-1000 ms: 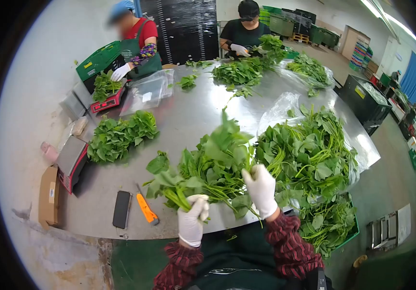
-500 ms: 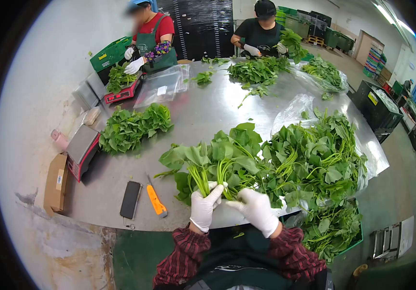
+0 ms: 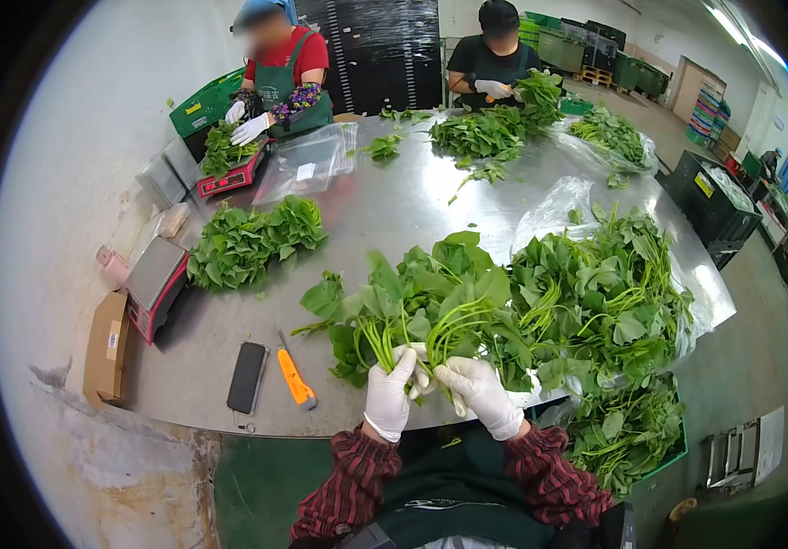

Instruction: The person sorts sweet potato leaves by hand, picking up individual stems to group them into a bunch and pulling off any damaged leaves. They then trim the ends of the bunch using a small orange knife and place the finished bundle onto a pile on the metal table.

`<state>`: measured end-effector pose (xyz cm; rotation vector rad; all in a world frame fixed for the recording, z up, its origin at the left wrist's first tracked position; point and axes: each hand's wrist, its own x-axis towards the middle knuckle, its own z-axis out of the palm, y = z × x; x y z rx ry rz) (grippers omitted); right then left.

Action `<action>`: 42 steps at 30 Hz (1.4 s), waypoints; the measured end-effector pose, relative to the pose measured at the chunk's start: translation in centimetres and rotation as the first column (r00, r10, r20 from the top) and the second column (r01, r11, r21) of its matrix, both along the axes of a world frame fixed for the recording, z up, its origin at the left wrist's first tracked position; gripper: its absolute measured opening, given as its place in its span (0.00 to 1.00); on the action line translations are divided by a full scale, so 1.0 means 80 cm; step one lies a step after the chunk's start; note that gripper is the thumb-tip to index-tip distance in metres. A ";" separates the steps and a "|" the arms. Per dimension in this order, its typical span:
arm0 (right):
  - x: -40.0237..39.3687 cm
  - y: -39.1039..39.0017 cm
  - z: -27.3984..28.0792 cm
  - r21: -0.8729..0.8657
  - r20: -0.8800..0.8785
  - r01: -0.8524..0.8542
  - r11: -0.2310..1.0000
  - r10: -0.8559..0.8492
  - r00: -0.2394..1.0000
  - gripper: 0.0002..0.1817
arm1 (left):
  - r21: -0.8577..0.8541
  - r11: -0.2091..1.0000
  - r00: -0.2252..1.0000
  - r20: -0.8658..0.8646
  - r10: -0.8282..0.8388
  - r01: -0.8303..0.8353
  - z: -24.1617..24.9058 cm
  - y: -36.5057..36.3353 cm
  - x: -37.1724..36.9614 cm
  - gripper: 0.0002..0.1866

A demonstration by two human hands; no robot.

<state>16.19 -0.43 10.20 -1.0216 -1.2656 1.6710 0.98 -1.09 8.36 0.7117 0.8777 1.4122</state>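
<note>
Head view: both hands, left and right, gripping leafy greens bunch stems.

On the table, near edge: phone left of cutter, both left of the bunch of greens gripped at the stems between left hand and right hand. Right of the bunch, a heap of greens; far left, a scale beside a leaf pile.

- This was a produce-packing room: a long steel table heaped with leafy greens.
- Scales, green crates and gloved, aproned workers stood around it.
</note>
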 end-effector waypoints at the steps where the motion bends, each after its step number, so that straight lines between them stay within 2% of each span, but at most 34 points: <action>1: 0.002 -0.001 -0.003 0.045 0.071 -0.016 0.999 0.013 0.997 0.16 | 0.009 0.999 0.999 0.007 -0.039 0.039 -0.003 0.001 -0.003 0.11; 2: 0.004 -0.002 -0.004 0.088 0.142 -0.036 0.995 0.023 0.990 0.17 | 0.018 0.997 0.997 0.014 -0.077 0.077 -0.003 0.002 -0.004 0.11; 3: 0.006 -0.003 -0.003 0.048 0.185 -0.048 0.998 0.039 0.982 0.16 | 0.019 0.997 0.997 0.015 -0.077 0.077 -0.001 0.001 -0.003 0.11; 5: 0.007 0.000 -0.014 0.027 0.190 -0.068 0.997 0.062 0.980 0.15 | -0.051 0.991 0.984 -0.120 -0.130 0.125 0.005 -0.002 -0.001 0.09; 7: 0.007 -0.001 -0.014 0.005 0.195 -0.087 0.996 0.085 0.977 0.15 | -0.064 0.991 0.989 -0.086 -0.122 0.116 0.005 -0.004 0.002 0.09; 9: 0.008 -0.003 -0.009 -0.118 0.087 -0.022 0.993 0.033 0.996 0.13 | -0.072 0.992 0.994 -0.033 -0.102 0.100 0.009 -0.005 0.004 0.09; 10: 0.009 -0.002 -0.013 -0.117 0.091 -0.022 0.993 0.033 0.995 0.13 | -0.070 0.992 0.994 -0.030 -0.102 0.100 0.010 -0.005 0.006 0.09; 12: 0.013 -0.001 -0.032 -0.142 -0.136 0.079 0.987 -0.099 0.986 0.11 | -0.064 0.996 0.998 0.047 -0.052 0.055 0.010 -0.005 0.009 0.08; 13: 0.018 -0.001 -0.037 -0.148 -0.230 0.069 0.987 -0.102 0.968 0.10 | -0.064 0.996 0.998 0.046 -0.051 0.054 0.006 -0.005 0.008 0.08; 14: 0.017 -0.002 -0.035 -0.148 -0.231 0.068 0.987 -0.102 0.968 0.10 | -0.046 0.999 0.999 0.039 -0.024 0.025 0.002 -0.005 0.006 0.08; 16: 0.016 -0.002 -0.026 -0.088 -0.070 0.335 0.938 -0.341 0.937 0.10 | -0.031 1.000 0.999 0.032 0.007 -0.006 -0.003 -0.007 0.008 0.08; 17: 0.021 0.000 -0.023 -0.086 -0.125 0.364 0.927 -0.373 0.919 0.10 | -0.048 0.998 0.998 0.053 0.036 -0.033 0.000 -0.009 0.015 0.08; 18: 0.020 0.001 -0.012 0.051 -0.114 0.445 0.894 -0.438 0.892 0.12 | -0.067 0.996 0.995 0.072 0.064 -0.059 0.002 -0.011 0.019 0.08; 19: 0.038 0.011 -0.015 0.194 -0.114 0.539 0.820 -0.526 0.843 0.12 | -0.016 0.999 0.998 0.052 0.036 -0.035 0.001 -0.012 0.007 0.08; 20: 0.065 0.026 -0.019 0.126 -0.159 0.636 0.762 -0.617 0.771 0.14 | -0.002 0.985 0.980 0.098 0.172 -0.172 0.009 -0.007 -0.002 0.08; 21: 0.102 0.035 -0.019 0.176 -0.100 0.613 0.770 -0.606 0.789 0.13 | 0.030 0.980 0.976 0.100 0.194 -0.198 0.010 -0.004 -0.017 0.08; 22: 0.128 0.049 -0.024 0.112 -0.080 0.640 0.760 -0.635 0.768 0.13 | 0.065 0.972 0.970 0.103 0.219 -0.227 0.008 0.001 -0.034 0.08; 23: 0.169 0.070 -0.049 0.083 0.136 0.589 0.804 -0.595 0.792 0.14 | 0.080 0.978 0.978 0.102 0.184 -0.192 0.003 0.006 -0.047 0.08; 24: 0.199 0.087 -0.067 0.313 0.707 0.495 0.810 -0.547 0.449 0.16 | 0.076 0.978 0.978 0.099 0.185 -0.193 0.003 0.003 -0.049 0.08; 25: 0.214 0.086 -0.079 0.546 0.836 0.261 0.796 -0.536 -0.116 0.18 | 0.087 0.978 0.978 0.109 0.181 -0.190 0.006 0.003 -0.050 0.07; 26: 0.216 0.083 -0.071 0.538 0.841 0.343 0.770 -0.516 -0.161 0.19 | 0.100 0.977 0.977 0.120 0.176 -0.188 0.009 0.003 -0.050 0.08; 28: 0.182 0.064 -0.024 0.621 0.780 0.301 0.724 -0.611 -0.138 0.17 | 0.087 0.981 0.980 0.111 0.164 -0.174 0.008 0.000 -0.042 0.07; 30: 0.140 0.049 -0.022 0.726 0.553 0.264 0.635 -0.767 0.326 0.15 | 0.008 0.989 0.987 0.073 0.146 -0.147 0.004 -0.001 -0.029 0.06; 32: 0.074 0.016 0.007 0.810 0.496 -0.048 0.585 -0.638 0.588 0.14 | -0.011 0.992 0.990 0.067 0.124 -0.123 0.002 -0.001 -0.014 0.07; 34: 0.027 -0.004 0.014 0.783 0.590 -0.306 0.541 -0.491 0.641 0.13 | -0.012 0.999 0.999 -0.012 0.047 -0.047 0.000 -0.003 -0.003 0.08; 36: 0.003 -0.001 -0.004 0.761 0.627 -0.412 0.501 -0.404 0.666 0.10 | -0.001 1.000 1.000 0.022 -0.010 0.010 -0.001 -0.004 0.001 0.09; 37: -0.005 -0.006 -0.004 0.789 0.575 -0.343 0.510 -0.415 0.705 0.11 | 0.015 0.998 0.997 0.057 -0.061 0.060 -0.001 -0.004 0.000 0.10; 39: -0.008 -0.007 -0.012 0.783 0.554 -0.318 0.534 -0.367 0.748 0.10 | 0.034 0.985 0.971 0.163 -0.173 0.169 -0.004 -0.004 -0.009 0.11; 40: -0.009 -0.008 -0.015 0.770 0.535 -0.295 0.565 -0.321 0.781 0.10 | 0.032 0.986 0.973 0.164 -0.165 0.162 -0.004 -0.006 -0.012 0.11; 42: -0.009 -0.012 -0.006 0.757 0.517 -0.274 0.594 -0.288 0.806 0.10 | 0.021 0.967 0.951 0.177 -0.253 0.254 -0.004 -0.007 -0.016 0.10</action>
